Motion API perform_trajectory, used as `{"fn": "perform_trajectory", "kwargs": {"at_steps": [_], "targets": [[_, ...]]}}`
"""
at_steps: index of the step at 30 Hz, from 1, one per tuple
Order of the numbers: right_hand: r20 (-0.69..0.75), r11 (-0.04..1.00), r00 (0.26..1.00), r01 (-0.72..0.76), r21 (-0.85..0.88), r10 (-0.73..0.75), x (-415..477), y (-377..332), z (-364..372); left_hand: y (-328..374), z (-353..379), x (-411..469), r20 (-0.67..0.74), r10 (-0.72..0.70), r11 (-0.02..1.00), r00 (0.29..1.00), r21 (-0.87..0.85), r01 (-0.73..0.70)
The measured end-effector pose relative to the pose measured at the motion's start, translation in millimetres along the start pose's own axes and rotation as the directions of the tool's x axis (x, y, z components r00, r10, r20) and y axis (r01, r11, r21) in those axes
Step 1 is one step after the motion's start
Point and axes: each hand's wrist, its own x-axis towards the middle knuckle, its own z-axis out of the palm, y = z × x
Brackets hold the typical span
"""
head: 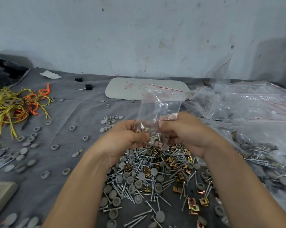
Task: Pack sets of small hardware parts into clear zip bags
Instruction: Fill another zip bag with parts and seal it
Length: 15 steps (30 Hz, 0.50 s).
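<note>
A clear zip bag (158,106) with a red seal line stands upright between my hands, its mouth pointing up. Grey caps, screws and a brass clip lie in its bottom. My left hand (122,139) grips the bag's lower left side, and my right hand (186,130) grips its lower right side. Directly under both hands, a heap of loose screws (143,163), grey round caps (141,176) and brass clips (192,202) covers the grey cloth.
Filled and empty zip bags (247,102) pile up at the right. A white board (122,89) lies behind the bag. Yellow and orange ties (18,106) sit at the left, with scattered grey caps (55,147) and a box corner (0,193) at lower left.
</note>
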Motion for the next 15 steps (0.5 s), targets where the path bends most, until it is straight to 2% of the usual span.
{"fn": "perform_trajectory", "kwargs": {"at_steps": [3,8,12,15], "targets": [[0.08,0.999,0.997,-0.017,0.05,0.013,-2.3,-0.8,-2.1,0.8,-2.3,0.2,-0.045,0.02,1.0,0.999,0.017,-0.019],[0.212,1.0,0.977,-0.003,-0.02,0.007,-4.8,0.8,-6.3,2.2,-1.6,1.3,-0.113,0.028,0.998,0.993,-0.051,-0.034],[0.139,0.997,0.989,0.051,-0.051,-0.044,-1.6,2.8,-2.4,1.5,-3.1,3.0,-0.152,0.023,0.994,0.988,-0.106,-0.04],[0.097,0.998,0.994,0.052,-0.042,-0.048,-0.1,2.5,-1.2,3.1,-6.5,1.1,-0.051,0.003,0.979,0.999,-0.205,-0.013]]}}
